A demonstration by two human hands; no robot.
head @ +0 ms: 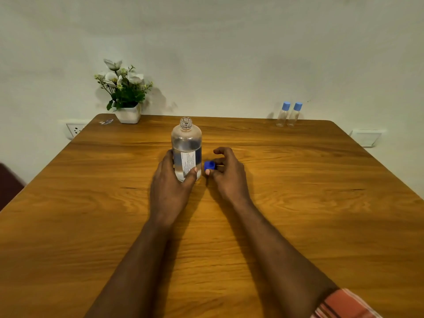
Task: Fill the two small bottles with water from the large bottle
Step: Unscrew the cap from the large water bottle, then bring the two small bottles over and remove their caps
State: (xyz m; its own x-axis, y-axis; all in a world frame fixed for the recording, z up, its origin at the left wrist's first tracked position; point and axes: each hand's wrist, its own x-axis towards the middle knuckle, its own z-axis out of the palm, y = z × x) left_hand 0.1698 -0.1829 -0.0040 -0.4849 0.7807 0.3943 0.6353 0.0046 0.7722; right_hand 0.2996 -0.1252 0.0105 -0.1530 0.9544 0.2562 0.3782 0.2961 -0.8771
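Head view, looking down over the counter point(298, 203), brown wood grain.

Large bottle point(186, 143) stands upright near the middle, neck open, no cap on. Clear liquid fills it past the label.

Left hand point(171, 180) grips the lower body of the large bottle, thumb across the label, fingers curled round the far side.

Right hand point(226, 173) just beside the bottle, low at the counter, pinching the blue cap point(210, 165) between thumb and forefinger. Other fingers loosely curled above.

Small bottles point(282, 115): two, side by side at the far right edge by the wall, upright, light blue caps on. They look clear; can't tell if anything is inside. Well apart from both hands.

Far left corner: white pot of flowers point(128, 114). Wall socket point(74, 129) behind the counter's left edge. Striped sleeve point(344, 304) at bottom right.
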